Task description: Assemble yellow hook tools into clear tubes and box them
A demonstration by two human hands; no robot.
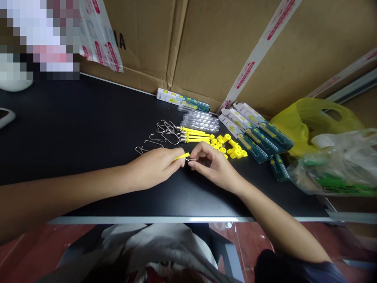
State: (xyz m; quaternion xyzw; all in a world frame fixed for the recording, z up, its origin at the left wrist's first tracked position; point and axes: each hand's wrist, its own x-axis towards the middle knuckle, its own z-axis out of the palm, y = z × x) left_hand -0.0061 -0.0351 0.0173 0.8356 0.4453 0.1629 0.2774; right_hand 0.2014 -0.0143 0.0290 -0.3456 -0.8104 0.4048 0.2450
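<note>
My left hand (160,165) is closed round a slim yellow plastic rod (182,156), whose end sticks out past the thumb. A thin metal wire (191,159) runs from beside that end to my right hand (210,163), which has its fingers curled and pinches around the wire. Just beyond my hands lie several yellow rods (196,135) with metal hooks (165,129) at their left ends. Small yellow plastic caps and fittings (225,145) are heaped behind my right hand. My fingers hide part of the rod and wire.
Clear plastic tubes (202,121) lie behind the rods. Printed boxes (253,131) are grouped at right, and another box (182,99) sits by the cardboard wall (206,47). Yellow and clear plastic bags (344,153) are at the far right. The black table's front edge (176,220) is close to me.
</note>
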